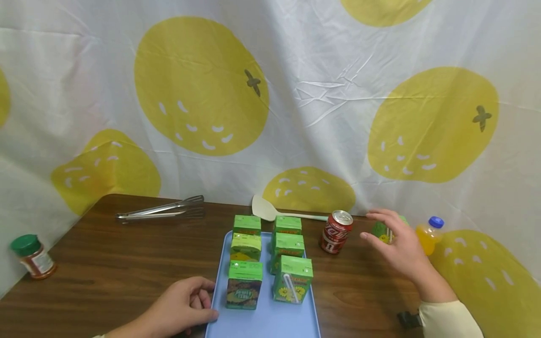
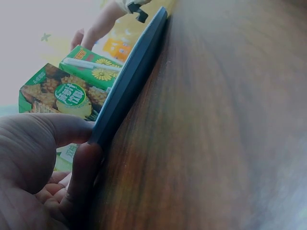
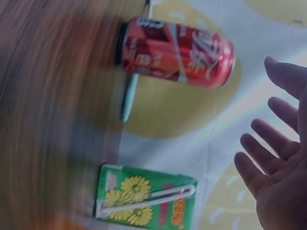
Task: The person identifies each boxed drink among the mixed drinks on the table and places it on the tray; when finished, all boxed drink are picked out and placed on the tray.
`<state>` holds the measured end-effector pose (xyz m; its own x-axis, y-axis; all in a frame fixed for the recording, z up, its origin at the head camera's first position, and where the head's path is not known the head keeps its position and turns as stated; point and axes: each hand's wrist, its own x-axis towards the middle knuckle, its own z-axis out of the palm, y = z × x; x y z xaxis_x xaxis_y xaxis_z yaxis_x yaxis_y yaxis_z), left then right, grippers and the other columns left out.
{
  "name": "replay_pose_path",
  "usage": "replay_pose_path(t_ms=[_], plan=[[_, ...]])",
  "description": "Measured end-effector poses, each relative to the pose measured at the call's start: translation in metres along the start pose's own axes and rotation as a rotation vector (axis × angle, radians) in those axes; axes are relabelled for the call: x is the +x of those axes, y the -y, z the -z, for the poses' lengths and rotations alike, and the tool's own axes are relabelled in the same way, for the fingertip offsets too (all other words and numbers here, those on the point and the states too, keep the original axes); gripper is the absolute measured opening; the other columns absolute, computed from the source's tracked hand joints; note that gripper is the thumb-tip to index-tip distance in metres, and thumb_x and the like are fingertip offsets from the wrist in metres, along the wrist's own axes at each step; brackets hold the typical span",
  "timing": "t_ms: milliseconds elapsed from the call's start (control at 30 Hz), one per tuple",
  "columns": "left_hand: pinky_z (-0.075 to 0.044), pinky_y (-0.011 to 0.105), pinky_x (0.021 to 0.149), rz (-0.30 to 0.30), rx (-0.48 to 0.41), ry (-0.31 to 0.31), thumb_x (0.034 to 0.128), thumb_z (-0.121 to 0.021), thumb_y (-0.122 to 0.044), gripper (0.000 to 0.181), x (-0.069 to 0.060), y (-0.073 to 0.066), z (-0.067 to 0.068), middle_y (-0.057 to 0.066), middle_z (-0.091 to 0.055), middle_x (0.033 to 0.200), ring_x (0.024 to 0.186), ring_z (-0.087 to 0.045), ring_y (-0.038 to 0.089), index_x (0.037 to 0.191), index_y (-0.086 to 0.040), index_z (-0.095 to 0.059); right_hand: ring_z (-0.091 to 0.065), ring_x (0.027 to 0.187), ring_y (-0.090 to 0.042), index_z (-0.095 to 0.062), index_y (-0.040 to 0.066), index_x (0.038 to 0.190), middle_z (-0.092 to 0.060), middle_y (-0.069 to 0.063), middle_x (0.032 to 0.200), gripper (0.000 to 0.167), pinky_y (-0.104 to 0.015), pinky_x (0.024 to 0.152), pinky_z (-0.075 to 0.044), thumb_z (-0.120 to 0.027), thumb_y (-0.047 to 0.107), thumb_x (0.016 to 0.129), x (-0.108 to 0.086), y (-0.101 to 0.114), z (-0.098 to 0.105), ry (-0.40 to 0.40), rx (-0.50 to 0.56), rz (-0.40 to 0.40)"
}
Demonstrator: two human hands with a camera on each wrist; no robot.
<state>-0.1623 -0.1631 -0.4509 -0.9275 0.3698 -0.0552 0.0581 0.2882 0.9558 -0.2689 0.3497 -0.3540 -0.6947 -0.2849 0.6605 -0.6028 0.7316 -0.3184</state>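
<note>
On a blue tray [image 1: 266, 324] stand several green juice boxes [image 1: 245, 285] in two rows, some with a straw on the side. My left hand [image 1: 179, 305] pinches the tray's left edge between thumb and finger, as the left wrist view also shows. My right hand [image 1: 399, 244] is raised with fingers spread, holding nothing. Partly hidden behind it in the head view is another juice box, which shows its white straw and yellow flowers in the right wrist view [image 3: 146, 199]. A red soda can [image 1: 336, 232] stands upright between the tray and my right hand.
A bottle of orange drink [image 1: 428, 234] with a blue cap stands at the far right. Metal tongs [image 1: 160, 210] and a pale spatula [image 1: 266, 209] lie along the back. A green-lidded spice jar [image 1: 34, 257] stands at the left edge. A patterned curtain [image 1: 313, 103] hangs behind the table.
</note>
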Motion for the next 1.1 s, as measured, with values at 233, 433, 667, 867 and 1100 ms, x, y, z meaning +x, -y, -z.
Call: replay_pose_path(t_ms=[233,433,667,867,1100], plan=[[-0.051,0.027,0.046,-0.009,0.010,-0.005,0.0905,-0.091,-0.012,0.058,-0.001,0.000,-0.001,0.005,-0.069,0.091,0.062,-0.062,0.014,0.135,0.014,-0.064,-0.058,0.136,-0.050,-0.071,0.003,0.137,-0.061,-0.022,0.150,0.056,-0.055,0.114,-0.050,-0.096,0.011,0.087,-0.004,-0.015,0.000,0.011,-0.100,-0.038],[-0.051,0.027,0.046,-0.006,0.007,-0.006,0.0907,-0.091,-0.011,0.058,0.000,0.001,-0.001,0.005,-0.069,0.091,0.063,-0.062,0.014,0.135,0.014,-0.064,-0.055,0.138,-0.053,-0.069,0.005,0.140,-0.057,-0.022,0.155,0.061,-0.076,0.102,-0.048,-0.096,0.016,0.087,-0.007,-0.028,-0.003,0.028,-0.177,-0.061],[-0.051,0.027,0.047,0.017,0.011,-0.009,0.0909,-0.091,-0.011,0.058,0.000,0.001,0.000,0.005,-0.068,0.091,0.065,-0.062,0.016,0.136,0.013,-0.064,-0.053,0.139,-0.055,-0.065,0.003,0.143,-0.054,-0.026,0.157,0.070,-0.077,0.102,-0.047,-0.098,0.018,0.084,-0.009,-0.038,-0.007,0.038,-0.228,-0.056],[-0.051,0.027,0.047,0.007,0.017,-0.011,0.0909,-0.091,-0.012,0.057,-0.001,0.000,0.000,0.005,-0.069,0.091,0.064,-0.062,0.015,0.136,0.013,-0.065,-0.053,0.137,-0.055,-0.061,0.001,0.146,-0.051,-0.028,0.158,0.078,-0.077,0.101,-0.049,-0.100,0.017,0.080,-0.013,-0.050,-0.011,0.037,-0.273,-0.046],[-0.052,0.027,0.048,0.011,0.016,-0.008,0.0913,-0.090,-0.012,0.057,0.000,0.002,0.000,0.005,-0.069,0.091,0.065,-0.062,0.015,0.136,0.012,-0.065,-0.045,0.142,-0.060,-0.054,-0.005,0.151,-0.044,-0.035,0.160,0.087,-0.081,0.107,-0.044,-0.099,0.021,0.082,-0.015,-0.058,-0.012,0.068,-0.306,-0.079]])
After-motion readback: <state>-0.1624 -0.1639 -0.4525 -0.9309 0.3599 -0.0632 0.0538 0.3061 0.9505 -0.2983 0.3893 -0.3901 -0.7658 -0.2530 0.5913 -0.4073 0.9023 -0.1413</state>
